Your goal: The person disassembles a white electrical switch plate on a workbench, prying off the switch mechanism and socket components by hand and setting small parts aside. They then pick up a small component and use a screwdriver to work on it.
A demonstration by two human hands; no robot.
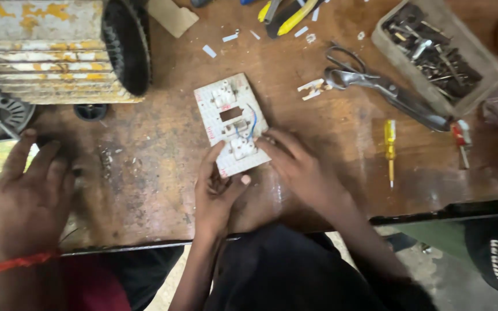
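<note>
Left hand [217,193] fingers curled, thumb out, right hand [301,167] palm down, fingers extended
</note>
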